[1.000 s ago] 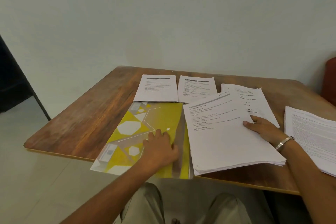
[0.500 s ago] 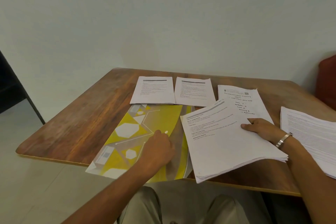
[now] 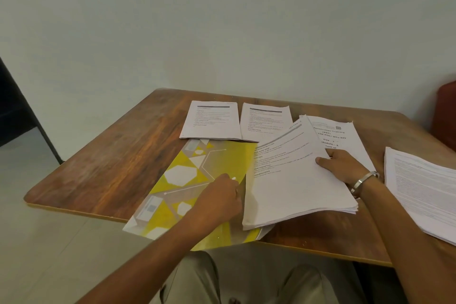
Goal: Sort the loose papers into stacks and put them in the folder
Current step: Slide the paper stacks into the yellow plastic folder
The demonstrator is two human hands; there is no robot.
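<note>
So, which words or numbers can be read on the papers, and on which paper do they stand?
Stack under the right hand, partly cut off:
"Training"
"Day 2"
"Module 2"
Held stack, two far stacks, right stack: too small to read.
Yellow folder: no words seen.

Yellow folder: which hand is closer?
Left. The left hand is on the yellow folder, at its right edge; the right hand holds the paper stack beside it.
</note>
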